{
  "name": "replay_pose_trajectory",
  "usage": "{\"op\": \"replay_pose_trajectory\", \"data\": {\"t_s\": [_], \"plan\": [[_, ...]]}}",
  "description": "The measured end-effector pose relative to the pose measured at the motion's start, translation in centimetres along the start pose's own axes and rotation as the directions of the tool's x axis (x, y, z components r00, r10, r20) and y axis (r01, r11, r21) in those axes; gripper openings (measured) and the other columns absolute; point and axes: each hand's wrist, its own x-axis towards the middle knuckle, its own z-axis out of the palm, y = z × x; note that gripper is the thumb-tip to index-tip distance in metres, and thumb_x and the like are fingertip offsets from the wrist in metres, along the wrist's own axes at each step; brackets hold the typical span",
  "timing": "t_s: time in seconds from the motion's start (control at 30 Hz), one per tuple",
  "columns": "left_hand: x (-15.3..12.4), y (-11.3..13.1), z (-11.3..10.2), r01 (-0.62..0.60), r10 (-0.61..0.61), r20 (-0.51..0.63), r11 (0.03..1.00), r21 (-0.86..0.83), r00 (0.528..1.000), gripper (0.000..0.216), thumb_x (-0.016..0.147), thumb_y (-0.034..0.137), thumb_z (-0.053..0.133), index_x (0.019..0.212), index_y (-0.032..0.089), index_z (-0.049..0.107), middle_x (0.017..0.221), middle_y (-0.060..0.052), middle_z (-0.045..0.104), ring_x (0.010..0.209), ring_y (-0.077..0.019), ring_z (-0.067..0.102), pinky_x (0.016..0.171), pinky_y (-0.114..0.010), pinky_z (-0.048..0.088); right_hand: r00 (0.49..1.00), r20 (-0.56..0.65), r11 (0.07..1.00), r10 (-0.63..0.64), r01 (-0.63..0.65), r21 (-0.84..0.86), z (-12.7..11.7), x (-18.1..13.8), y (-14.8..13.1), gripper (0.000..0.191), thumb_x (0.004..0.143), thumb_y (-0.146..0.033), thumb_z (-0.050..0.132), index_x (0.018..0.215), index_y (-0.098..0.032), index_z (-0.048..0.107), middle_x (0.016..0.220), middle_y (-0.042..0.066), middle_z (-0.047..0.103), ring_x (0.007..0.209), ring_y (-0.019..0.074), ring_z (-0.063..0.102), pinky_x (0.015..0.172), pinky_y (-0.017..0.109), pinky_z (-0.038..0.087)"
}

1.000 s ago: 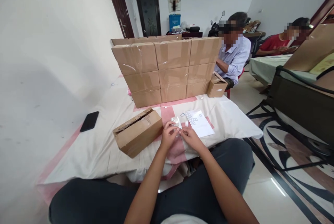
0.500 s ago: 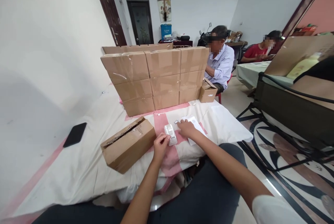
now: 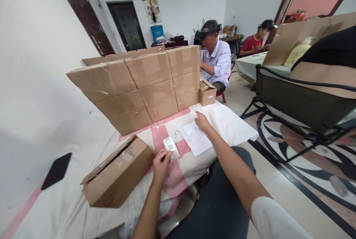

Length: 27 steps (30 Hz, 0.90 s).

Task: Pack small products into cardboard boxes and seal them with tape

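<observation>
My left hand [image 3: 160, 161] pinches the near edge of a small white plastic device [image 3: 170, 146] that rests on the pink-and-white cloth. My right hand [image 3: 202, 121] reaches forward, fingers curled, with its tips on the far corner of a white sheet [image 3: 194, 140] printed with small squares. Whether those fingertips hold anything is too small to tell. An open cardboard box [image 3: 116, 172] lies on its side just left of my left hand.
A wall of taped cardboard boxes [image 3: 144, 83] stands at the back of the table, with a small open carton [image 3: 208, 92] at its right end. A black phone [image 3: 57, 164] lies at the left. Two seated people work beyond. A dark cot frame [image 3: 300, 98] stands right.
My hands have parted. The right hand moved away from the device out to the sheet's far corner. The left hand stays on the device. The view has swung to the right.
</observation>
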Motion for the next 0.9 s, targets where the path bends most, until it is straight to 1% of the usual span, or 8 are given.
{"op": "replay_pose_trajectory", "data": {"t_s": [0.13,0.27,0.4,0.5,0.63,0.7,0.8,0.9], "plan": [[0.0,0.0,-0.2,-0.006,0.006,0.008,1.000,0.020,1.000,0.028,0.087,0.041,0.068,0.073,0.017,0.075,0.066,0.000,0.059,0.063,-0.0133,0.055,0.060,-0.024,0.044,0.982,-0.046,0.982,0.184,-0.185,-0.022,1.6,-0.4,0.5,0.054,0.101,-0.023,0.036,0.154,-0.018,0.039,0.164,0.014,0.032,0.154,0.0410,0.012,0.116,0.071,0.010],[0.2,0.3,0.1,-0.034,0.034,0.002,0.997,0.075,0.999,0.030,0.089,0.042,0.064,0.076,0.017,0.075,0.069,-0.002,0.065,0.065,-0.0154,0.060,0.061,-0.026,0.047,0.971,-0.089,0.975,0.222,-0.223,-0.005,1.4,-0.8,-1.2,0.062,0.101,-0.034,0.039,0.160,-0.021,0.027,0.169,0.012,0.016,0.154,0.0442,0.003,0.113,0.076,0.002],[-0.2,1.2,-0.2,-0.050,0.049,0.006,0.985,0.168,0.999,0.030,0.090,0.043,0.062,0.082,0.018,0.076,0.074,-0.004,0.069,0.068,-0.0171,0.062,0.063,-0.028,0.049,0.979,-0.199,0.995,-0.051,0.067,0.076,0.0,-2.5,-4.6,0.056,0.099,-0.035,0.043,0.153,-0.020,0.040,0.164,0.012,0.032,0.148,0.0391,0.024,0.116,0.069,0.017],[-1.5,2.9,-2.7,-0.078,0.058,0.077,0.956,0.284,0.995,0.023,0.087,0.042,0.066,0.082,0.022,0.078,0.068,-0.002,0.065,0.064,-0.0164,0.058,0.068,-0.031,0.047,0.907,-0.145,0.886,-0.396,0.419,0.197,0.3,-5.7,-7.8,0.059,0.093,-0.033,0.054,0.149,-0.017,0.045,0.157,0.015,0.042,0.140,0.0329,0.037,0.114,0.057,0.033],[-3.0,7.5,-8.6,-0.271,0.302,0.110,0.566,0.779,0.947,0.017,0.083,0.036,0.073,0.098,0.028,0.077,0.089,-0.006,0.072,0.092,-0.0252,0.065,0.103,-0.049,0.036,0.676,-0.018,0.642,-0.737,0.707,0.295,2.1,-10.7,-11.7,0.080,0.087,-0.037,0.064,0.157,-0.019,0.030,0.161,0.016,0.035,0.146,0.0343,0.029,0.115,0.057,0.032],[-2.5,9.7,-11.6,-0.120,0.414,-0.048,0.370,0.921,0.909,0.035,0.086,0.039,0.069,0.118,0.024,0.070,0.115,-0.015,0.070,0.114,-0.0332,0.061,0.110,-0.058,0.028,0.614,0.022,0.582,-0.789,0.736,0.346,3.3,-12.4,-13.1,0.084,0.089,-0.038,0.064,0.160,-0.021,0.023,0.164,0.016,0.029,0.148,0.0352,0.026,0.116,0.058,0.030],[-0.8,11.3,-15.5,0.179,0.260,-0.259,0.295,0.938,0.930,0.053,0.098,0.036,0.047,0.148,0.019,0.045,0.141,-0.021,0.057,0.136,-0.0384,0.048,0.114,-0.067,0.019,0.582,0.061,0.545,-0.811,0.712,0.442,4.9,-13.4,-14.0,0.085,0.089,-0.037,0.063,0.161,-0.021,0.020,0.165,0.017,0.025,0.149,0.0351,0.027,0.117,0.056,0.030],[0.4,10.9,-18.2,0.258,-0.085,-0.244,0.401,0.879,0.966,0.059,0.100,0.036,0.038,0.158,0.023,0.029,0.139,-0.016,0.062,0.132,-0.0352,0.054,0.114,-0.063,0.029,0.608,0.069,0.537,-0.791,0.637,0.553,6.3,-12.9,-14.5,0.089,0.086,-0.032,0.065,0.161,-0.020,0.019,0.164,0.018,0.028,0.150,0.0339,0.028,0.118,0.054,0.029]]}}
